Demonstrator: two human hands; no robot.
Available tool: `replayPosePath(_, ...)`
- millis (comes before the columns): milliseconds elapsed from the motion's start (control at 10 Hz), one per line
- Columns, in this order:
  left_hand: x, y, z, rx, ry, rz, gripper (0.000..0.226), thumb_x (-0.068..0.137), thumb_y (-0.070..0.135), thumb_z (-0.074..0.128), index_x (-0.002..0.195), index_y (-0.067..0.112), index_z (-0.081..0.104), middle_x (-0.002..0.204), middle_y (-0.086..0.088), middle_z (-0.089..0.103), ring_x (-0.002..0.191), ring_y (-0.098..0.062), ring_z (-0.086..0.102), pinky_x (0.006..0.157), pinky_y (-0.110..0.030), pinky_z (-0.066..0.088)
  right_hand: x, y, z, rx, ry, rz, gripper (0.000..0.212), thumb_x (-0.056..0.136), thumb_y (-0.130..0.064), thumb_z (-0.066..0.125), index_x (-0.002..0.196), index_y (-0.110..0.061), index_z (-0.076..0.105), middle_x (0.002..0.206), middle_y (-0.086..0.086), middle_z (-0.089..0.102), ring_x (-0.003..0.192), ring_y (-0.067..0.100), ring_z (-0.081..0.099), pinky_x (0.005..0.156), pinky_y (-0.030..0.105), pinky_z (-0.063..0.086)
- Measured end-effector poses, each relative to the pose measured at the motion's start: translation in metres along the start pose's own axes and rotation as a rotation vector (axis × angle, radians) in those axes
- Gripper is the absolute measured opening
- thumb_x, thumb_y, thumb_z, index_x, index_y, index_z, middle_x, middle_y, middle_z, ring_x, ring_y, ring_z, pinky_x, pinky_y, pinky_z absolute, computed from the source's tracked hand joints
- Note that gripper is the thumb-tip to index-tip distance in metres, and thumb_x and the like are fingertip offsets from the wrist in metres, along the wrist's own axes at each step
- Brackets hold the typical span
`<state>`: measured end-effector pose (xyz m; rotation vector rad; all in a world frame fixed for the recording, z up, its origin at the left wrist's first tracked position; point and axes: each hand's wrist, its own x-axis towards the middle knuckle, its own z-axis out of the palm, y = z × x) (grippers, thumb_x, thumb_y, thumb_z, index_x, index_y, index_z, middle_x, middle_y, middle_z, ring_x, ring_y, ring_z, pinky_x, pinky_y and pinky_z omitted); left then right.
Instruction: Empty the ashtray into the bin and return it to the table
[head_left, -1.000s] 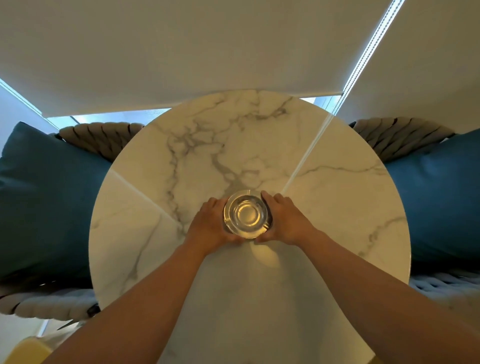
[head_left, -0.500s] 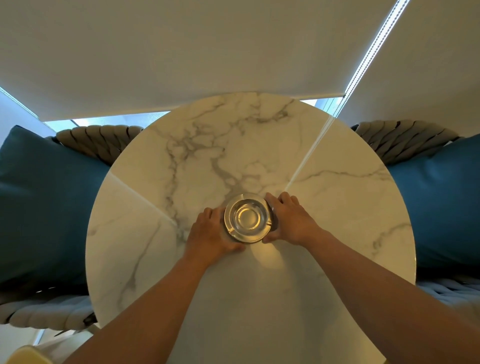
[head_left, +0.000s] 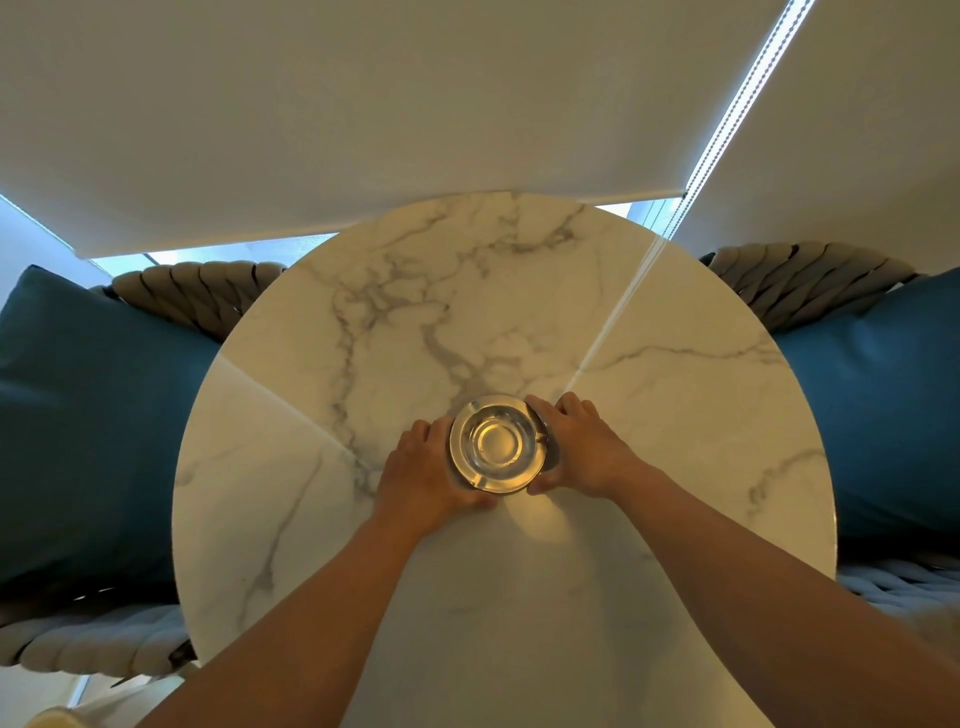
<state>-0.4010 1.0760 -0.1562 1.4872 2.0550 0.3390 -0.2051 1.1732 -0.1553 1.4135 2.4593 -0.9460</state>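
Underside of the ashtray (head_left: 496, 442) hidden, so contact with the table (head_left: 649, 415) impossible to judge. Fingertips of the left hand (head_left: 423, 470) and right hand (head_left: 582, 448) tucked behind its rim, out of sight. Both forearms cut off at the bottom edge. Blue cushions (head_left: 78, 415) clipped by the left and right edges. Table's near edge covered by the arms.

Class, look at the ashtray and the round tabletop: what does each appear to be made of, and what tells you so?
Ashtray: probably polished metal, or possibly glass; its rim and bowl give bright mirror-like glints.
Round tabletop: looks like white marble or a marble-look slab, with grey veins and a glossy surface reflecting light streaks.
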Motion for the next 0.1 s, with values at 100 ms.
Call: replayPosePath(100, 0.0013, 0.0004, 0.0004, -0.017, 0.003, -0.011, 0.103, 0.043, 0.053, 0.088, 0.13, 0.022, 0.044, 0.116, -0.001, 0.051, 0.113, -0.024, 0.05, 0.092, -0.041, 0.047, -0.0011, 0.0002, -0.0019, 0.007, -0.011, 0.017, 0.116, 0.055, -0.046, 0.089, 0.148, -0.03, 0.022, 0.126, 0.007, 0.04, 0.117, 0.026, 0.037, 0.098, 0.038, 0.042)
